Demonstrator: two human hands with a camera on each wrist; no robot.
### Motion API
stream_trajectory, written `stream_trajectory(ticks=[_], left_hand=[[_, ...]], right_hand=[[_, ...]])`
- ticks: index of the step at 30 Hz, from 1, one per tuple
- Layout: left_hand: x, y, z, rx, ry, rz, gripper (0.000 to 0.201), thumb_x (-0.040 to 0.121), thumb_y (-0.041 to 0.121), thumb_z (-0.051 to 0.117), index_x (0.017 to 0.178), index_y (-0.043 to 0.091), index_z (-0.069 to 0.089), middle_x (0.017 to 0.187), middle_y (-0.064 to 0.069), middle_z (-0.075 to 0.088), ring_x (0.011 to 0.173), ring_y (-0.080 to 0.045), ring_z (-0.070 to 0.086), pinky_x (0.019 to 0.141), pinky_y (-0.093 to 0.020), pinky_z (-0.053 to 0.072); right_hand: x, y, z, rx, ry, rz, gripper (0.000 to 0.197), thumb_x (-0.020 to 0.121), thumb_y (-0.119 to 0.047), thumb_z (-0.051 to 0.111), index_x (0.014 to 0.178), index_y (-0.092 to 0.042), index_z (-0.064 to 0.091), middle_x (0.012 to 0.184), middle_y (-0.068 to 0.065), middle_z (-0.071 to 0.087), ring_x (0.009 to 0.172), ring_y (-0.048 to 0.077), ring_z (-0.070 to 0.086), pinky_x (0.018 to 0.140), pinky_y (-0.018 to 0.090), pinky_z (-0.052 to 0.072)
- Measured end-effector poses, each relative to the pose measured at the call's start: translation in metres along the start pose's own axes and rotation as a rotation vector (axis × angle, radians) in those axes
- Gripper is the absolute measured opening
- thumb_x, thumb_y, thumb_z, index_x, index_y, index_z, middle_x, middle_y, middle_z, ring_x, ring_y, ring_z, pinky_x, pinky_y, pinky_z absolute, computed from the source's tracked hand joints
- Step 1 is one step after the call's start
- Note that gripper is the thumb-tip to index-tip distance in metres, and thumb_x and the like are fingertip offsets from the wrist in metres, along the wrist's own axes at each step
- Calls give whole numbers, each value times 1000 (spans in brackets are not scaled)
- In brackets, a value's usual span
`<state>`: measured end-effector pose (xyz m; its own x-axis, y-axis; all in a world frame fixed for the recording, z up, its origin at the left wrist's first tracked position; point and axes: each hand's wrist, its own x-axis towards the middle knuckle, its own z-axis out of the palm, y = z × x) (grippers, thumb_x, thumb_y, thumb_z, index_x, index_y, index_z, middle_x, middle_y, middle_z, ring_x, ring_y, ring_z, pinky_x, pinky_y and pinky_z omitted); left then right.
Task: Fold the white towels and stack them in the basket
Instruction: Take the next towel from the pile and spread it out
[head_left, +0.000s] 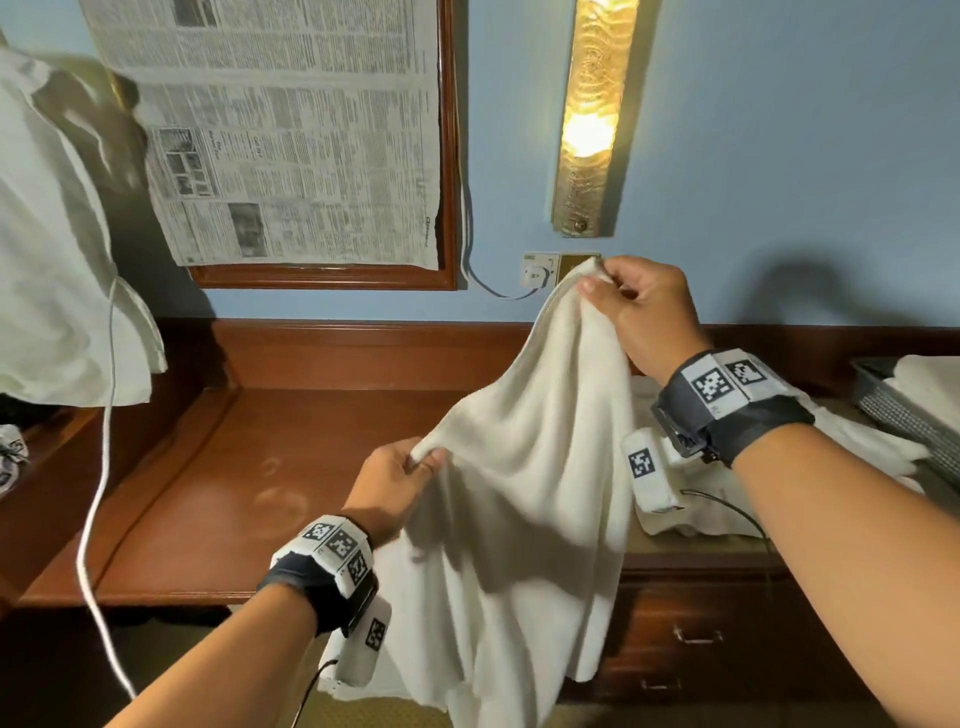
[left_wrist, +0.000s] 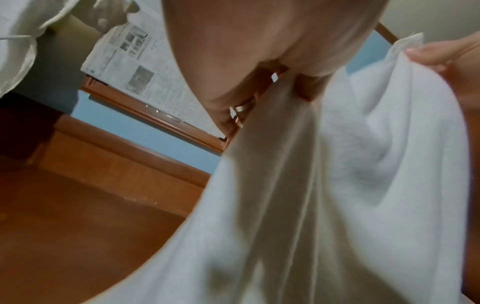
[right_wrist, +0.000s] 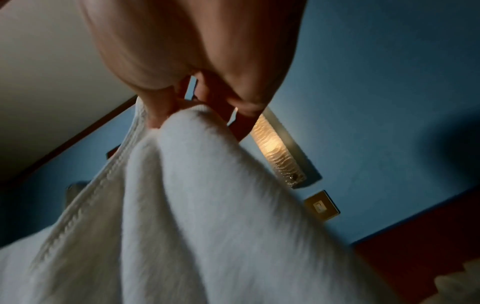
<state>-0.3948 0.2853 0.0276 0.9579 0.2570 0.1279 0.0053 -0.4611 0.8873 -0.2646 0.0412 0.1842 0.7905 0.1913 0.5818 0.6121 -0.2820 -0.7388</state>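
Note:
A white towel (head_left: 524, 499) hangs in the air over the front edge of the wooden desk (head_left: 249, 467), unfolded and draped in loose folds. My right hand (head_left: 597, 283) pinches one corner of it up high near the wall. My left hand (head_left: 426, 457) pinches the towel's edge lower down and to the left. In the left wrist view the towel (left_wrist: 337, 185) falls from my fingers (left_wrist: 306, 90). The right wrist view shows the hemmed corner of the towel (right_wrist: 194, 185) bunched between my fingers (right_wrist: 161, 115). A grey basket (head_left: 914, 415) at the far right holds white towels.
More white towels (head_left: 717, 514) lie heaped on the desk under my right wrist. A lit wall lamp (head_left: 592, 119) and a socket with a plug (head_left: 537, 270) are on the blue wall. A newspaper-covered frame (head_left: 291, 130) hangs at the left; a white cable (head_left: 98, 493) dangles there.

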Motion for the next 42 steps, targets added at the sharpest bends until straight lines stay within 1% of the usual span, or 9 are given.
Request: stream_trajectory(ticks=[6, 9, 11, 16, 23, 29, 35, 39, 42], left_hand=[[15, 39, -10, 74, 24, 175, 41, 95, 24, 67, 58, 20, 50, 45, 14, 41, 46, -4, 33, 48, -23, 29], [13, 58, -18, 105, -16, 232, 29, 89, 27, 70, 60, 31, 65, 53, 13, 58, 52, -1, 46, 54, -26, 39], [6, 61, -29, 132, -7, 262, 36, 91, 21, 71, 58, 33, 65, 53, 15, 57, 52, -2, 47, 54, -24, 39], [-11, 27, -68, -48, 12, 168, 32, 90, 39, 71, 84, 8, 70, 72, -18, 62, 64, -16, 51, 57, -31, 41], [-34, -44, -106, 195, 56, -51, 24, 94, 35, 67, 78, 17, 64, 58, 5, 52, 49, -11, 46, 49, -24, 36], [-50, -104, -132, 218, 15, -275, 29, 82, 57, 72, 92, 31, 65, 84, 6, 67, 80, -16, 66, 69, -31, 52], [-50, -107, -210, 250, 404, -212, 1, 91, 18, 71, 92, 18, 71, 76, -1, 65, 71, -16, 60, 59, -25, 42], [-43, -98, -239, -156, 702, -179, 7, 89, 13, 72, 96, 14, 70, 74, 3, 63, 68, -11, 56, 55, -9, 44], [-34, -99, -255, -150, 682, -149, 6, 92, 24, 70, 87, 20, 71, 77, -2, 65, 69, -11, 57, 61, -12, 44]], right_hand=[[-50, 1, 45, -227, -648, -4, 9, 84, -22, 76, 87, -14, 77, 117, -11, 64, 101, 6, 61, 95, 27, 44], [-78, 1, 79, -398, -845, -52, 21, 84, -7, 67, 63, -10, 66, 83, -6, 60, 71, 4, 52, 72, 22, 37], [-79, -2, 91, -407, -820, -72, 33, 82, -1, 62, 52, -8, 51, 62, 0, 48, 54, 6, 41, 59, 22, 30], [-56, -23, 110, -272, -591, -136, 15, 85, -25, 74, 86, -10, 77, 83, 8, 65, 76, 19, 57, 70, 31, 43], [-12, -53, 120, -132, -261, -121, 18, 87, -23, 73, 84, -5, 75, 79, 6, 67, 71, 14, 58, 65, 12, 40], [-4, -58, 127, -76, -138, -32, 15, 88, -21, 72, 93, -8, 76, 89, 14, 71, 77, 12, 57, 70, 16, 45], [-26, -21, 131, -64, -172, 234, 29, 86, -20, 74, 72, 3, 64, 69, 3, 47, 67, 10, 43, 66, 26, 36], [-62, 10, 141, -77, -250, 389, 35, 85, -18, 74, 89, 15, 63, 79, -3, 58, 79, 12, 51, 76, 31, 43], [-92, 30, 148, -158, -297, 460, 25, 89, -19, 71, 101, 3, 70, 92, 0, 68, 91, 16, 61, 82, 34, 49]])
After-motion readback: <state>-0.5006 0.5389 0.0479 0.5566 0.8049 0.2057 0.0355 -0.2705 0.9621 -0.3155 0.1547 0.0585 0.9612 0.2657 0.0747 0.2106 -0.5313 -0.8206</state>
